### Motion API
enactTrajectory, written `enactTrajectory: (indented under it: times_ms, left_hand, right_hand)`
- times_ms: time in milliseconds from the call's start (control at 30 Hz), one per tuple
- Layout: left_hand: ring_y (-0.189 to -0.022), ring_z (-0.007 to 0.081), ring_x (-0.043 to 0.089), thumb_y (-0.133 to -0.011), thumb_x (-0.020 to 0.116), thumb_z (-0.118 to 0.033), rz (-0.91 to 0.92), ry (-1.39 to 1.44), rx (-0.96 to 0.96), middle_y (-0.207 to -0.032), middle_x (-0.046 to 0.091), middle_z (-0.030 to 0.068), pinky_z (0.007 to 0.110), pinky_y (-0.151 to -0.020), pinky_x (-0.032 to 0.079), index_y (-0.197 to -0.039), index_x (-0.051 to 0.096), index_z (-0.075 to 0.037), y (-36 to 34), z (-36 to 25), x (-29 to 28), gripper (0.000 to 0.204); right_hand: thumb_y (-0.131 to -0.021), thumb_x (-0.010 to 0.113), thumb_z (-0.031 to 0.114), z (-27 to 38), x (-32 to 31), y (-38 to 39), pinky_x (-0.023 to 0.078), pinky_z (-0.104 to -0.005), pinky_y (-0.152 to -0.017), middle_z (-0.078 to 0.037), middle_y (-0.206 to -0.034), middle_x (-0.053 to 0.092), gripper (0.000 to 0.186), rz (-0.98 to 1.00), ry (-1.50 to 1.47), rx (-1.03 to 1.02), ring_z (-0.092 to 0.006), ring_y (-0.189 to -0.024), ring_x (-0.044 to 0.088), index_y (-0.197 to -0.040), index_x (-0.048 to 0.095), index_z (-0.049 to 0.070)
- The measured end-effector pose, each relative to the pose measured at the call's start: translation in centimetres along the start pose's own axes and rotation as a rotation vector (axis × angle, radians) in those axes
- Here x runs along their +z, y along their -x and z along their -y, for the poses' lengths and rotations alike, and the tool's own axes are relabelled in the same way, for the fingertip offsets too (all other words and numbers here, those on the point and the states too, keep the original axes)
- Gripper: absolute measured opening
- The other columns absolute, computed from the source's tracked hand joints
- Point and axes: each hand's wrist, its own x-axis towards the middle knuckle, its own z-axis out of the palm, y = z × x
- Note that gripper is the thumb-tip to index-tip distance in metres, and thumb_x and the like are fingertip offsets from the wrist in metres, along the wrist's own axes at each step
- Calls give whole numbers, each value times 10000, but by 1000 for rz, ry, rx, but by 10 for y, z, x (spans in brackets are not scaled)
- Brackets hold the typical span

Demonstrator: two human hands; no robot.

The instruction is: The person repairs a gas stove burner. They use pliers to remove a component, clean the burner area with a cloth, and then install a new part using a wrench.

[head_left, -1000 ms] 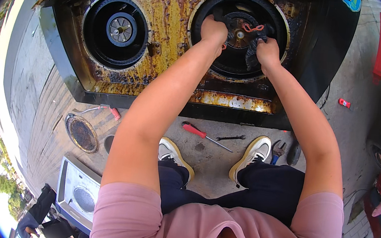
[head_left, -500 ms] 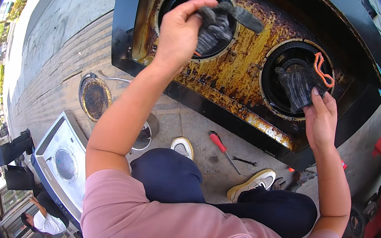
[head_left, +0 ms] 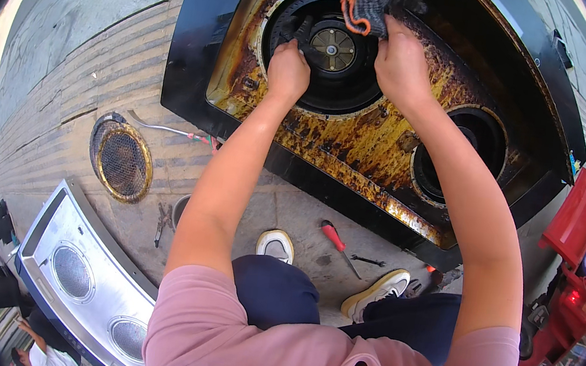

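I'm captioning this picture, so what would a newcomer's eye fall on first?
First, the yellow-brown stains inside the large black casing, streaked between its two round openings. Near the top, the right hand holds a dark glove with a bright orange cuff. At lower left is a silver panel with two round mesh vents.

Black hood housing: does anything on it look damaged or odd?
Yes, its inner panel is streaked with yellow-brown grime or rust between the two round openings, whereas the silver panel at lower left looks cleaner.
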Motion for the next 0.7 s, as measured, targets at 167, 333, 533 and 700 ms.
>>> enactTrajectory:
  times_ms: [167,333,533,700]
  left_hand:
    - [-1169,428,507,-962,444,-207,254,369,-458,-1265,521,282,475,-964,419,-1296,440,91,-21,-9,15,448]
    - [-1311,366,399,-968,437,-199,291,748,-651,-1425,386,257,413,-989,398,-1361,386,74,-23,-1,18,481]
    - [-1251,366,461,-949,459,-185,243,767,-684,-1385,443,235,405,-949,416,-1359,396,59,-33,-2,18,482]
    - [-1117,363,556,-947,458,-181,274,667,-673,-1336,481,227,415,-796,496,-1372,412,11,-28,-10,13,468]
  right_hand:
    - [-793,546,71,-28,75,6,479,-456,-879,-316,-996,619,311,239,1,557,-440,-999,593,-1048,588,-102]
    - [-792,565,98,-34,96,-8,498,-464,-828,-312,-965,627,236,301,13,684,-441,-961,606,-926,625,-87]
    - [-820,529,94,-27,99,-8,489,-452,-828,-313,-1023,612,261,232,-100,818,-441,-990,594,-974,597,-106]
    - [-844,494,84,-32,94,-6,469,-448,-766,-286,-1050,598,298,245,-234,908,-422,-958,601,-1064,541,-112]
